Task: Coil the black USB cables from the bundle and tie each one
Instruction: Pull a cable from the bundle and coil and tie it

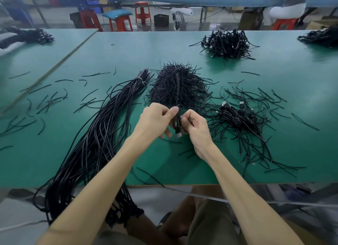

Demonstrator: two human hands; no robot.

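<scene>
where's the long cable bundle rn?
Head view, left of the left hand: the cable bundle runs diagonally across the green table, tied end beside the twist-tie heap.

The counter (128, 49) is covered in smooth, matt green sheet, its edge showing bare wood. The bundle (95, 135) is sheathed in black plastic with a faint sheen, and the coiled cable's metal plug (178, 135) is caught glinting.

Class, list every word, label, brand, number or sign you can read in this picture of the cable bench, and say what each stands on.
None: no word, number or sign can be read here.
The cable held between the left hand and right hand: no print visible.
USB plugs on the green table: any marks are too small to read.
Dark box on the far floor: blurred, nothing legible.
</scene>
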